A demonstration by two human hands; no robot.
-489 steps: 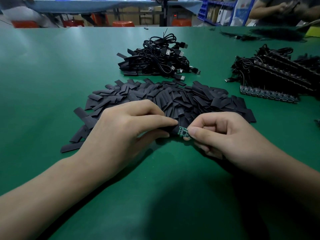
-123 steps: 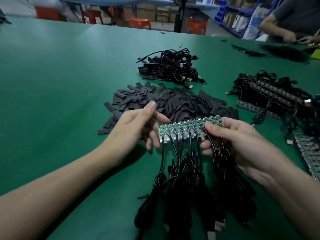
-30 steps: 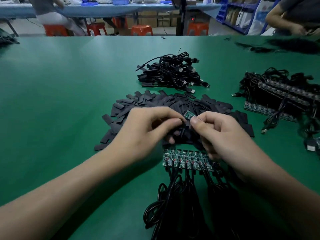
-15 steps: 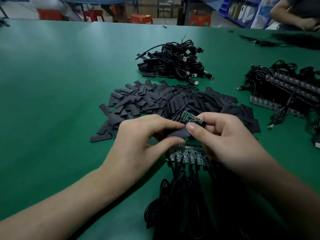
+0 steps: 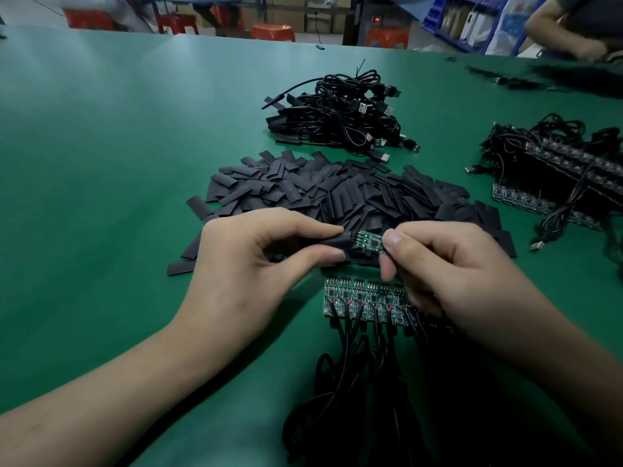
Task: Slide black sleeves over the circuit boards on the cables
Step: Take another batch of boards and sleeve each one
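My left hand (image 5: 256, 264) pinches a black sleeve (image 5: 337, 242) between thumb and forefinger. My right hand (image 5: 448, 274) pinches a small green circuit board (image 5: 369, 240) by its right end. The board's left end meets the sleeve's open mouth, just above the table. A row of joined green circuit boards (image 5: 364, 298) with black cables (image 5: 357, 382) lies on the green table (image 5: 101, 197) below my hands. A heap of loose black sleeves (image 5: 337, 193) lies just beyond my hands.
A pile of black USB cables (image 5: 340, 112) with sleeved boards sits farther back. Bundles of cables with board strips (image 5: 556, 176) lie at the right. Another person's arm (image 5: 566, 32) shows at the far right corner. Orange stools (image 5: 273, 30) stand beyond the table.
My hands have levelled out, and the single board now lines up with the sleeve's mouth and touches it. The row of boards stays on the table.
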